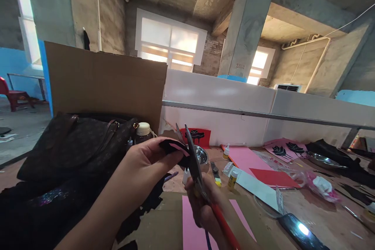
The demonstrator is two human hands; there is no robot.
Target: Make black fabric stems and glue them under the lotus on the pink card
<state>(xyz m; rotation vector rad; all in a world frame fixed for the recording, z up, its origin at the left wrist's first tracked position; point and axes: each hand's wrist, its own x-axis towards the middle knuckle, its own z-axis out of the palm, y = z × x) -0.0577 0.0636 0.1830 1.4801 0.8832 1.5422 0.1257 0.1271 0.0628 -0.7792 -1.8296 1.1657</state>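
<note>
My left hand pinches a small curved black piece of material with a pink strip on it, between thumb and fingers. Large scissors with a red handle are gripped in my right hand. Their blades point up and stand apart, right beside the black piece; whether they touch it I cannot tell. Below my right hand a pink sheet lies on a piece of cardboard. Ragged black material lies left of the cardboard.
A dark handbag and a bottle with a cream cap stand at the left, before a cardboard panel. Behind my hands is a metal bowl. Glue bottles, red paper and a phone lie to the right.
</note>
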